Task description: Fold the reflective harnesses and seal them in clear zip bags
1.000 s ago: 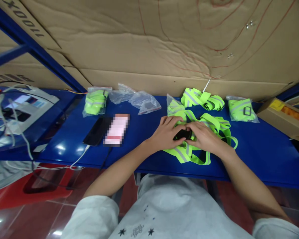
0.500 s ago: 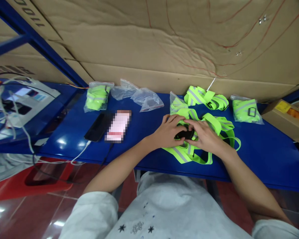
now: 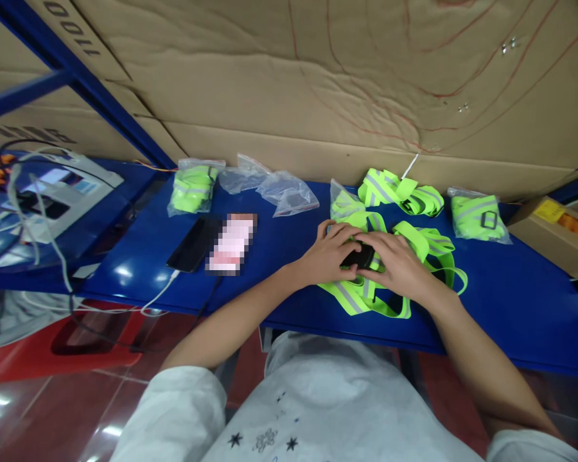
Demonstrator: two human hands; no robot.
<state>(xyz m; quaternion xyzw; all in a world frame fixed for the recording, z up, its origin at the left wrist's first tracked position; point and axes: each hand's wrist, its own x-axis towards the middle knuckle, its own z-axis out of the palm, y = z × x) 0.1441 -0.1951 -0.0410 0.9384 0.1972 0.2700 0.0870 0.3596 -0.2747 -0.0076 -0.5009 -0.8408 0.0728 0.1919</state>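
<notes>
**Fingers point(image 3: 338, 232) of both hands pinch a black buckle point(image 3: 359, 256)**

Fingertips of the left hand point(image 3: 328, 255) and the right hand point(image 3: 399, 266) meet. The fingers are curled and pressed close together, pinching the hard, smooth plastic buckle between them. Knuckles hide most of it. Under the fingers lies the reflective strap harness point(image 3: 366, 300), flat neon-yellow webbing with a dull grey stripe down its middle, looped loosely on the glossy blue tabletop point(image 3: 510, 301). Just beyond the fingertips sits a loose strap bundle point(image 3: 399, 192) of the same webbing. Beyond the fingers to the right is a crinkled clear bagged strap point(image 3: 479, 215) showing a black rectangular ring. Well left of the fingers lie soft empty zip bags point(image 3: 284, 192) and a flat black phone point(image 3: 195, 244).
</notes>
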